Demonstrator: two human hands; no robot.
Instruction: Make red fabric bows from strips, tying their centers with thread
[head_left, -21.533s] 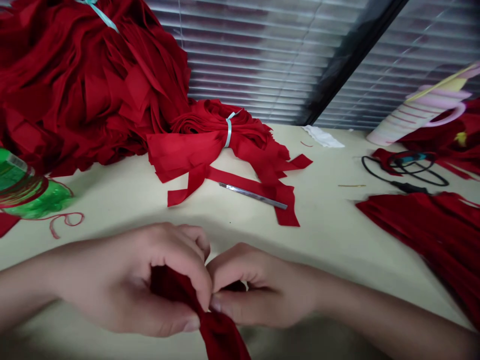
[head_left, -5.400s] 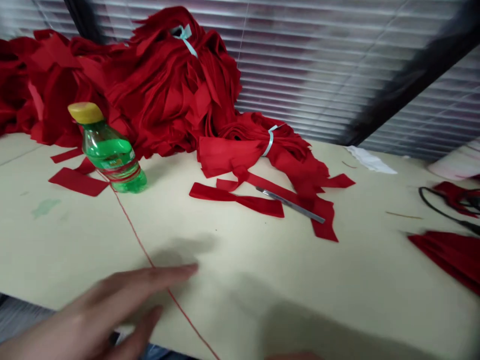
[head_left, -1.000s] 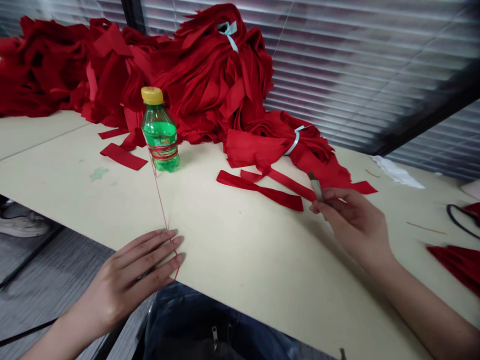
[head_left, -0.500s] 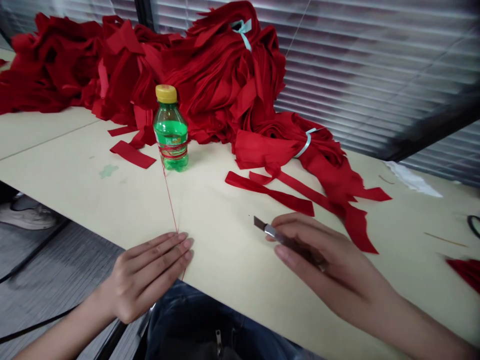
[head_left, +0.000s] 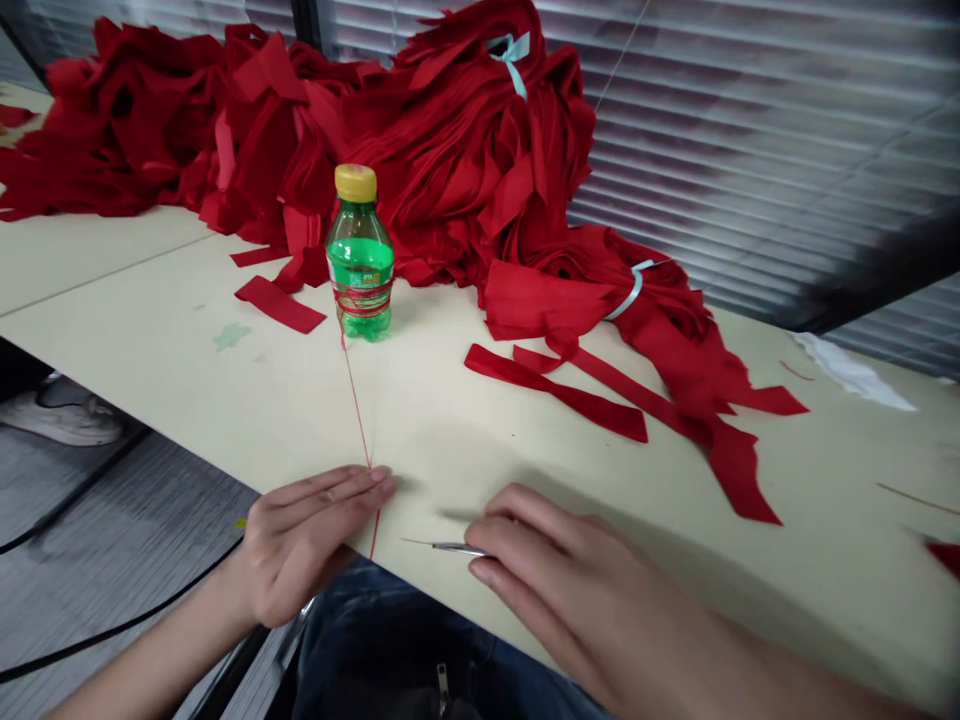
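green liquid (head_left: 361,250) in bottle (head_left: 361,275), thread (head_left: 364,300) around

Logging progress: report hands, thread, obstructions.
Left hand over red thread. Right hand holds slim blade, tip short of thread; no obstruction seen between. Thread runs to green bottle.

A pale cream table (head_left: 427,420) carries everything, its seam (head_left: 105,277) slanting across the left part. Along the far side sprawls a heap of red cloth (head_left: 255,130), joined toward the middle by a tall tied bundle (head_left: 465,150) and, farther right, a smaller bundle (head_left: 555,295). Just in front of the heap a green bottle (head_left: 360,250) stands upright (yellow-capped, wound with red thread (head_left: 355,400) that runs to the near edge). Left of it lie short red strips (head_left: 281,305) and a greenish stain (head_left: 232,337); right, a narrow-waisted red strip (head_left: 559,393). A white scrap (head_left: 855,370) lies far right, a thin brownish piece (head_left: 916,497) nearer.
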